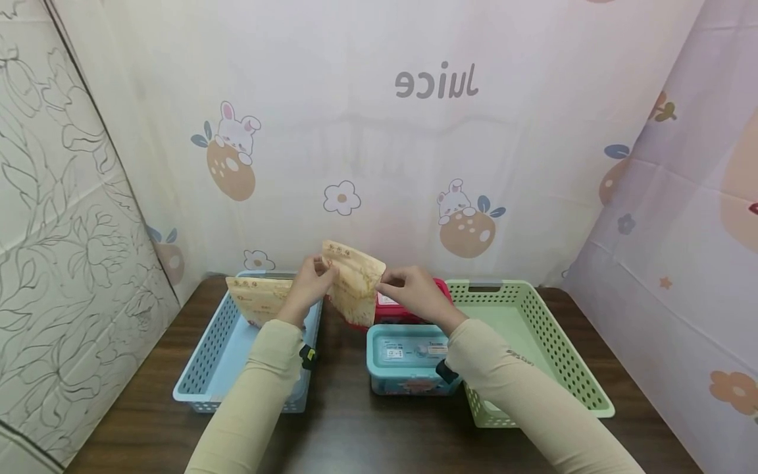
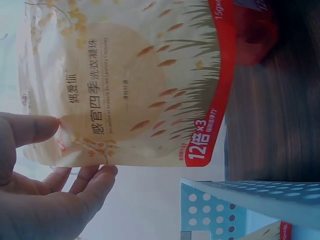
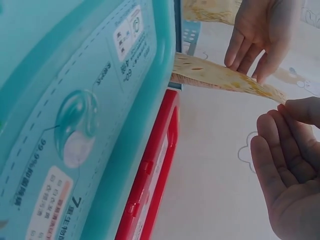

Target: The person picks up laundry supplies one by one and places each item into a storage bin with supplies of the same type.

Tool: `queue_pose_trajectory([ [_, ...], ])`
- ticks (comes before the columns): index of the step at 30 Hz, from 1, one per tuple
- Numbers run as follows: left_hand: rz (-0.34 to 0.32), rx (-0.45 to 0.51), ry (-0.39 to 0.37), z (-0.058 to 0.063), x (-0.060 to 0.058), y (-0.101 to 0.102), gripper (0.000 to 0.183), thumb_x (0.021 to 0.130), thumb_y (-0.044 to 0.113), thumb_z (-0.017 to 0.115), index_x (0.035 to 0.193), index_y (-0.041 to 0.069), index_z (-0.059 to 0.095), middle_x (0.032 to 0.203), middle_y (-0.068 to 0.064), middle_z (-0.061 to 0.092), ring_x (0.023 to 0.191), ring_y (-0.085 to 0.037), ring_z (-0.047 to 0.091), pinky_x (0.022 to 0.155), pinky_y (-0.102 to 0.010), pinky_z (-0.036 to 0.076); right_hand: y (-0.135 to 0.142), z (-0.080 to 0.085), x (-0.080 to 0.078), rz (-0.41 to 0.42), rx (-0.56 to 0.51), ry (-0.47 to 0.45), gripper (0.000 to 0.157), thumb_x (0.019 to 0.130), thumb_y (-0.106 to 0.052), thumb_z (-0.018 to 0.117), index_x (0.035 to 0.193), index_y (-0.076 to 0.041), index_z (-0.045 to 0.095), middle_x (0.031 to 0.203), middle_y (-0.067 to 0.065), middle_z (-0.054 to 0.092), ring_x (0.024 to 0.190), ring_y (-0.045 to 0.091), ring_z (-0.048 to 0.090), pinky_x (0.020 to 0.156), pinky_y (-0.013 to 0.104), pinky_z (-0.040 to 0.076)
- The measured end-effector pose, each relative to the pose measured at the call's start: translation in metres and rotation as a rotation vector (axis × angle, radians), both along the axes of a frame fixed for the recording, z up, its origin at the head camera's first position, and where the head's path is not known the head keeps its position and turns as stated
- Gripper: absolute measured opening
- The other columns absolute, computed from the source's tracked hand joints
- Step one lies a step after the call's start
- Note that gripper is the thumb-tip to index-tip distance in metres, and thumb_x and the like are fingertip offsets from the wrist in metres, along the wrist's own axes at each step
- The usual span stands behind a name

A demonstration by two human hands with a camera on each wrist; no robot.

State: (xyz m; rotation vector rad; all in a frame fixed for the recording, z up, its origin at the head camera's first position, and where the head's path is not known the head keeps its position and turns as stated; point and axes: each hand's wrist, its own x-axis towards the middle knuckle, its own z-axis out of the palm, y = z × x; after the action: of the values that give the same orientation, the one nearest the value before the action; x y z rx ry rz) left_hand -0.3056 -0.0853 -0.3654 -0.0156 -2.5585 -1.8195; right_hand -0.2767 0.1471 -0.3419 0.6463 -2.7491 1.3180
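A cream laundry capsule pouch (image 1: 354, 283) with a red bottom band is held up between both hands, above the table. My left hand (image 1: 312, 284) pinches its left edge, thumb on the printed front and fingers behind, as the left wrist view shows. At the opposite upper corner my right hand (image 3: 295, 150) pinches the pouch (image 3: 225, 77) between thumb and forefinger. A second cream pouch (image 1: 257, 299) stands leaning in the blue basket (image 1: 204, 359), near the left hand. Under the right forearm sits a teal lidded box (image 1: 408, 359), with a red box (image 1: 399, 309) behind it.
On the right lies a green basket (image 1: 568, 355), partly covered by the right sleeve. All stand on a dark wooden table (image 1: 349, 434). A printed curtain (image 1: 367, 151) hangs close behind, and patterned panels border both sides.
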Motion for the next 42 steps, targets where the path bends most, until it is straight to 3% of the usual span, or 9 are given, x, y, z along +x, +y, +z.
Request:
queue_pose_trajectory([
  [11,0.057,0.038,0.046,0.007,-0.004,0.002,0.041,0.102,0.029,0.057,0.133,0.004,0.045,0.144,-0.019,0.045,0.137,-0.038,0.042,0.109,-0.055,0.04,-0.002,0.005,-0.001,-0.032,-0.106,-0.012,0.013,0.095,-0.022,0.071,0.097,-0.011,0.076,0.097,0.001,0.072,0.094,0.019,0.066,0.089,0.04,0.056],
  [29,0.062,0.07,0.096,0.026,0.001,-0.003,0.058,0.101,0.033,0.058,0.145,0.0,0.04,0.146,-0.02,0.045,0.137,-0.035,0.041,0.11,-0.048,0.04,-0.001,0.015,0.0,-0.026,-0.221,0.01,0.017,0.094,-0.024,0.073,0.1,-0.009,0.076,0.099,0.003,0.072,0.092,0.021,0.064,0.086,0.037,0.055],
  [36,0.096,0.122,0.118,0.027,0.003,-0.005,0.044,0.098,0.033,0.063,0.124,-0.001,0.051,0.148,-0.017,0.043,0.134,-0.033,0.043,0.108,-0.046,0.042,0.001,0.015,0.001,-0.018,-0.26,-0.011,0.02,0.094,-0.027,0.073,0.102,-0.008,0.075,0.102,0.004,0.072,0.096,0.024,0.065,0.088,0.038,0.055],
  [42,0.102,0.146,0.099,0.026,0.004,-0.007,0.053,0.097,0.035,0.066,0.134,0.0,0.051,0.145,-0.017,0.047,0.134,-0.032,0.044,0.109,-0.046,0.041,0.002,0.015,0.001,-0.024,-0.273,-0.027,0.022,0.094,-0.029,0.073,0.102,-0.009,0.075,0.103,0.005,0.072,0.099,0.029,0.064,0.088,0.04,0.054],
])
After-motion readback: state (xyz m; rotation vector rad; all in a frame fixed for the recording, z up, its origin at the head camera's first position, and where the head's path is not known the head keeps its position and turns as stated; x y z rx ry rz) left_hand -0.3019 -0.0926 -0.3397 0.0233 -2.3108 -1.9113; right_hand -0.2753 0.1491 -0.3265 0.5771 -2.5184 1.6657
